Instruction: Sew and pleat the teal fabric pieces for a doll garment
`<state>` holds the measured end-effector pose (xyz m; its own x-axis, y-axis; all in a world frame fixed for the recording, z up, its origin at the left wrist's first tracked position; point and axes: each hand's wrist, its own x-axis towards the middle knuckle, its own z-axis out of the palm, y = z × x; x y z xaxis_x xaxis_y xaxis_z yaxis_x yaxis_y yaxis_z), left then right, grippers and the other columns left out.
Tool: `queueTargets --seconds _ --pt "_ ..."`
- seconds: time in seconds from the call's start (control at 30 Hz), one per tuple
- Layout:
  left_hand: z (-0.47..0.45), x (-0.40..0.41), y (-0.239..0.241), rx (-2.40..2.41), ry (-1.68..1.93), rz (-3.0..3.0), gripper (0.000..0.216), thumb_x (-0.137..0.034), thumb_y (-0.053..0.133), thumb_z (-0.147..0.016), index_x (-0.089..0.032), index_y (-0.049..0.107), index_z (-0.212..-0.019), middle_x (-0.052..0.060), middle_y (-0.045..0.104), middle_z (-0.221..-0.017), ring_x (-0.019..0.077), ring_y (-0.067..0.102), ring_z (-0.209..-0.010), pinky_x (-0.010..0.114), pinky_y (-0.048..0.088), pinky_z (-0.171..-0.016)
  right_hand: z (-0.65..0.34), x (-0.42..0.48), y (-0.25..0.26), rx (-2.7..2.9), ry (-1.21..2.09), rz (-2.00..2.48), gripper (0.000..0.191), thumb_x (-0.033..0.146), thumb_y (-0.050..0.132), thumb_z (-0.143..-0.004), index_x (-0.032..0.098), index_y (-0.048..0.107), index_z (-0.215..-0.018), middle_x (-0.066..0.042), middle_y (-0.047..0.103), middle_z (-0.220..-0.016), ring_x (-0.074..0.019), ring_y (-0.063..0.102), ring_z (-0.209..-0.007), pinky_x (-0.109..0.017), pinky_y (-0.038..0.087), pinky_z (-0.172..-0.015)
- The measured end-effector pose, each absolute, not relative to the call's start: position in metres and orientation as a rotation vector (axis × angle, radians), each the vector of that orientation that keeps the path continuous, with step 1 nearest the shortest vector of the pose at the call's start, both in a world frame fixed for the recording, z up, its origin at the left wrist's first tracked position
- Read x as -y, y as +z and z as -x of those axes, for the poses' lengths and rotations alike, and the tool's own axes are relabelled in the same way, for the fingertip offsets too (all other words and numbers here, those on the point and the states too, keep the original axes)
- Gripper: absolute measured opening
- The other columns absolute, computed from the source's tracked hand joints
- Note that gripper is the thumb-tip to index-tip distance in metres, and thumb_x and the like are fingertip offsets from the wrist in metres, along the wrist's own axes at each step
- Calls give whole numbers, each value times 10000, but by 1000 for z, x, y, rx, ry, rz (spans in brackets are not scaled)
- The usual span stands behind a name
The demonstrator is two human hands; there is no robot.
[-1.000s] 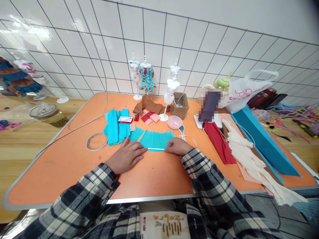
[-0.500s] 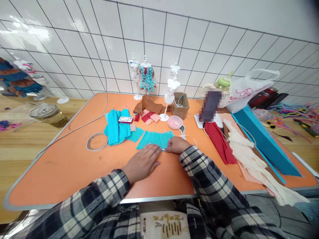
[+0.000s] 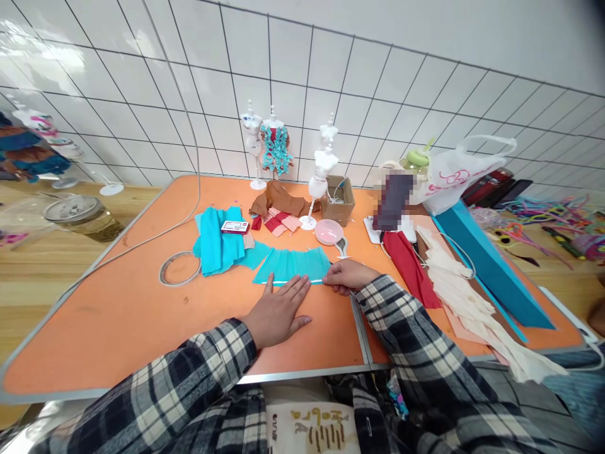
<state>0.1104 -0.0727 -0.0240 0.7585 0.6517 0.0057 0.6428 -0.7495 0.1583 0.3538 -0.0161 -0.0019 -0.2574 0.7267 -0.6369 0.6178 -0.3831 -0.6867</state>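
A gathered piece of turquoise crepe paper (image 3: 293, 263) lies flat in front of me, a thin white strip running along its near edge. My left hand (image 3: 278, 310) is open and palm down on the table, its fingertips resting on that edge. At the right end of the same edge, my right hand (image 3: 347, 276) has thumb and fingers pinched together on the corner of the paper. Left of it sits a pile of folded turquoise crepe paper (image 3: 220, 246) with a small white and dark red box (image 3: 235, 227) on top. A ring-shaped roll of tape (image 3: 165, 272) lies farther left.
Behind the paper are a pink bowl (image 3: 329, 232), a spoon (image 3: 342, 247), brown and red scraps (image 3: 283, 200), small white mannequins (image 3: 323, 165) and a cardboard box (image 3: 340, 208). Red crepe paper (image 3: 412, 268) and cream strips (image 3: 454, 284) lie right. A cable (image 3: 142, 243) crosses the left side.
My left fingers have spread, uncovering more of the white strip along the near edge. My right hand has moved slightly right along the edge. The whole view has shifted a little.
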Motion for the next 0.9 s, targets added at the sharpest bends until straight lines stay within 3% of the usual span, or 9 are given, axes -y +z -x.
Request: queueTargets --seconds 0.17,0.33,0.47,0.7,0.9 --pt "-110 73 -24 -1044 108 -2826 692 -582 286 -963 -186 237 -1528 127 310 -1569 275 303 -1440 590 52 -1167 -352 17 -4 1701 1637 1922 285 389 690 -798 170 561 -669 47 560 -535 -60 464 -405 -183 344 -387" --pt "-107 73 -26 -1033 113 -2833 687 -583 288 -963 -195 236 -1527 128 311 -1569 281 305 -1439 617 40 -1158 -355 16 -1 2003 1310 2046 309 434 667 -787 179 571 -641 42 548 -515 -81 493 -438 -202 354 -438" --pt "-106 72 -28 -1034 128 -2841 678 -580 284 -965 -207 233 -1529 124 310 -1569 279 305 -1440 616 21 -1158 -355 16 9 2234 1049 2161 321 492 650 -782 184 651 -690 6 637 -590 -107 568 -528 -213 360 -495" --pt "-106 71 -31 -1011 173 -2851 688 -594 269 -963 -175 292 -1508 122 322 -1563 269 317 -1435 567 -46 -1172 -350 13 19 2350 939 2243 335 519 654 -764 195 731 -739 -48 712 -720 -170 641 -697 -241 375 -565" --pt "-94 75 -15 -1027 216 -2863 606 -574 336 -957 -189 456 -1409 114 484 -1476 268 410 -1375 556 -15 -1184 -338 21 17 2408 881 2239 379 571 663 -739 218 757 -842 -63 736 -878 -201 654 -828 -249 396 -603"
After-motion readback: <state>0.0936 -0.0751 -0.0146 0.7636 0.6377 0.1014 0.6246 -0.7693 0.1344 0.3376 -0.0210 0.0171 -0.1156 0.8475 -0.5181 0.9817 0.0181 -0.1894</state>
